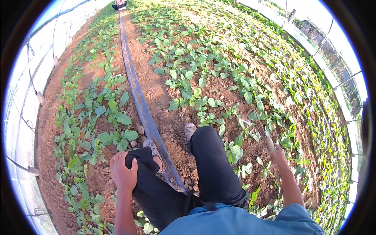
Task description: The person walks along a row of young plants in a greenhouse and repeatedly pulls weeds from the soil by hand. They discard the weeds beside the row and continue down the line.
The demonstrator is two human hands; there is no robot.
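My right hand (278, 155) grips the pale wooden handle of a small hand hoe (269, 144), out to the right of my bent leg. Its thin metal shank reaches forward among leafy green seedlings (249, 97), and the blade end is hard to make out against the soil and leaves. On my left knee lies my left hand (123, 170), thumb spread from the fingers, holding nothing. Both knees, in black trousers (217, 164), are bent in a low squat. My shoes stand on either side of a flat dark irrigation hose (147, 114).
Leafy plants (113, 114) also grow left of the hose. Loose reddish soil (158, 88) with clods shows between the rows. Plastic sheeting (23, 123) walls the left side; a pale border strip (323, 64) curves along the right. Another person (119, 4) is far ahead near the hose.
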